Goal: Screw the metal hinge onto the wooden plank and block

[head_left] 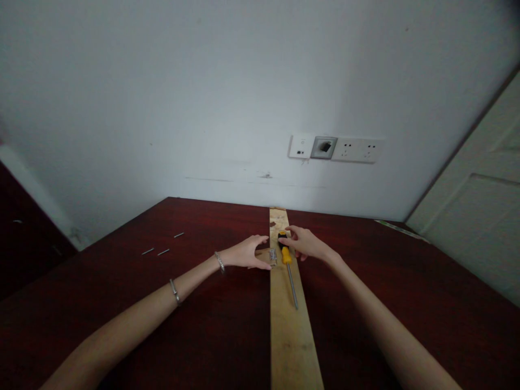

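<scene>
A long pale wooden plank (290, 336) lies lengthwise on the dark red table (162, 303). On it rests a screwdriver (289, 268) with a yellow and black handle, its shaft pointing toward me. A small metal hinge (273, 256) sits at the plank's left edge. My left hand (246, 253) rests beside the plank with thumb and fingers apart, close around the hinge. My right hand (305, 244) hovers over the screwdriver's handle, fingers curved and touching its top end.
Three small nails or screws (162, 251) lie on the table at the left. A white wall with a row of sockets (336, 148) stands behind the table. A pale door (475, 216) is at the right, a dark cabinet (24, 238) at the left.
</scene>
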A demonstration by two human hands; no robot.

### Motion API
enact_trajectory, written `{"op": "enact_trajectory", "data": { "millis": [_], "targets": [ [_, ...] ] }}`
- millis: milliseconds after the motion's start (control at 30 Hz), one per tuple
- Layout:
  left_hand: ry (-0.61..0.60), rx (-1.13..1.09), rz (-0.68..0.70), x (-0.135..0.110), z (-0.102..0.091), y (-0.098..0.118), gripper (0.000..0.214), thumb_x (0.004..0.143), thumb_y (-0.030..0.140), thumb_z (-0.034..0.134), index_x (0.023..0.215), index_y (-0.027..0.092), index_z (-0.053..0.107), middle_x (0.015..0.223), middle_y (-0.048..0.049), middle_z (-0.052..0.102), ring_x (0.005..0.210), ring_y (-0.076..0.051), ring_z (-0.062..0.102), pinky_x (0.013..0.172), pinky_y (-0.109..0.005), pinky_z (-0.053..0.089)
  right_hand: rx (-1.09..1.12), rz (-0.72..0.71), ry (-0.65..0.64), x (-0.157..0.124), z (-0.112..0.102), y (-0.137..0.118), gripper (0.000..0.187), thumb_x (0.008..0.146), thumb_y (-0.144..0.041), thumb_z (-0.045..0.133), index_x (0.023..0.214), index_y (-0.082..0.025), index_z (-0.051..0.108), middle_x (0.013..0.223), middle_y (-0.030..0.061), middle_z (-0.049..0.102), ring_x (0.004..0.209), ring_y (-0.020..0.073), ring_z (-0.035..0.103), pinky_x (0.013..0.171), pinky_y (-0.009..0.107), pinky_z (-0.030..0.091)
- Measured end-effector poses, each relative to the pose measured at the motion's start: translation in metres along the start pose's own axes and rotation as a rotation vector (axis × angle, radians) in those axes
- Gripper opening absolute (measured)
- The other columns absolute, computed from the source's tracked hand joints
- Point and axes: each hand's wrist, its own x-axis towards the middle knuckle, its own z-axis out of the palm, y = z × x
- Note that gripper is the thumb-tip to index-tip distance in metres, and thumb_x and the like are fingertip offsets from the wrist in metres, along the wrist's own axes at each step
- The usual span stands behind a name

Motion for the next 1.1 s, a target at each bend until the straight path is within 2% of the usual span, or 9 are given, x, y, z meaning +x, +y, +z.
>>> {"op": "enact_trajectory", "data": {
  "millis": [167, 267, 367, 467, 600, 700, 800, 933, 1100],
  "targets": [
    [-0.093, 0.072, 0.047, 0.010, 0.003, 0.000, 0.066, 0.066, 0.046, 0.076, 0.120, 0.013, 0.056, 0.103, -0.0104, 0.059, 0.094, -0.024, 0.057, 0.083, -0.034, 0.046, 0.035, 0.091, 0.038, 0.006, 0.018, 0.009, 0.061, 0.074, -0.046, 0.068, 0.124, -0.014, 0.052, 0.082, 0.0096, 0.069, 0.040, 0.0109, 0.056, 0.029, 0.021, 0.042],
    [-0.094, 0.064, 0.048, 0.010, 0.002, 0.000, 0.060, 0.066, 0.047, 0.076, 0.115, 0.015, 0.060, 0.096, -0.0070, 0.058, 0.084, -0.020, 0.057, 0.075, -0.029, 0.046, 0.026, 0.101, 0.058, 0.007, 0.025, 0.008, 0.052, 0.072, -0.039, 0.069, 0.117, -0.014, 0.058, 0.076, 0.0075, 0.069, 0.038, 0.0103, 0.055, 0.032, 0.021, 0.041],
    [-0.077, 0.055, 0.056, 0.009, -0.001, 0.000, 0.064, 0.064, 0.048, 0.077, 0.115, 0.014, 0.060, 0.099, -0.0078, 0.057, 0.088, -0.021, 0.057, 0.079, -0.031, 0.045, 0.015, 0.093, 0.096, 0.007, 0.026, 0.002, 0.036, 0.070, -0.028, 0.067, 0.103, -0.013, 0.065, 0.070, 0.0066, 0.068, 0.045, 0.0136, 0.059, 0.039, 0.022, 0.043],
    [-0.070, 0.058, 0.062, 0.009, -0.006, 0.003, 0.068, 0.063, 0.049, 0.078, 0.118, 0.013, 0.058, 0.103, -0.0093, 0.056, 0.093, -0.023, 0.055, 0.084, -0.033, 0.045, 0.031, 0.068, 0.146, 0.006, 0.013, -0.007, 0.033, 0.067, -0.024, 0.066, 0.098, -0.013, 0.066, 0.073, 0.0066, 0.067, 0.055, 0.0161, 0.062, 0.043, 0.023, 0.046],
    [-0.077, 0.115, 0.083, 0.007, -0.014, 0.009, 0.066, 0.062, 0.049, 0.079, 0.115, 0.014, 0.059, 0.102, -0.0091, 0.055, 0.095, -0.024, 0.053, 0.086, -0.034, 0.044, 0.092, 0.023, 0.242, -0.004, -0.024, -0.028, 0.051, 0.071, -0.030, 0.063, 0.119, -0.016, 0.055, 0.080, 0.0047, 0.063, 0.058, 0.0153, 0.061, 0.040, 0.023, 0.049],
    [-0.071, 0.186, 0.093, 0.006, -0.020, 0.015, 0.059, 0.062, 0.048, 0.079, 0.110, 0.017, 0.062, 0.100, -0.0083, 0.056, 0.095, -0.024, 0.052, 0.081, -0.033, 0.045, 0.268, -0.128, 0.419, -0.021, -0.052, -0.053, 0.057, 0.074, -0.036, 0.064, 0.126, -0.020, 0.048, 0.085, 0.0037, 0.060, 0.057, 0.0133, 0.060, 0.045, 0.026, 0.053],
    [-0.055, 0.256, 0.104, 0.006, -0.022, 0.019, 0.058, 0.063, 0.049, 0.078, 0.109, 0.017, 0.062, 0.100, -0.0091, 0.057, 0.095, -0.026, 0.052, 0.079, -0.033, 0.045, 0.304, -0.287, 0.561, -0.040, -0.064, -0.078, 0.059, 0.073, -0.034, 0.067, 0.128, -0.023, 0.047, 0.095, 0.0052, 0.058, 0.061, 0.0123, 0.060, 0.049, 0.024, 0.054],
    [-0.025, 0.360, 0.128, 0.006, -0.020, 0.024, 0.062, 0.063, 0.048, 0.078, 0.112, 0.015, 0.060, 0.102, -0.0108, 0.057, 0.096, -0.027, 0.052, 0.082, -0.036, 0.045, 0.320, -0.445, 0.577, -0.051, -0.053, -0.094, 0.056, 0.076, -0.029, 0.066, 0.128, -0.027, 0.047, 0.104, 0.0051, 0.057, 0.067, 0.0109, 0.058, 0.049, 0.021, 0.051],
    [-0.020, 0.395, 0.148, 0.005, -0.017, 0.029, 0.061, 0.064, 0.048, 0.077, 0.112, 0.014, 0.058, 0.103, -0.0098, 0.056, 0.097, -0.026, 0.052, 0.083, -0.037, 0.046, 0.344, -0.592, 0.577, -0.046, -0.037, -0.092, 0.058, 0.075, -0.026, 0.069, 0.128, -0.029, 0.047, 0.109, 0.0042, 0.055, 0.066, 0.0090, 0.055, 0.047, 0.020, 0.048]
  ]
}}
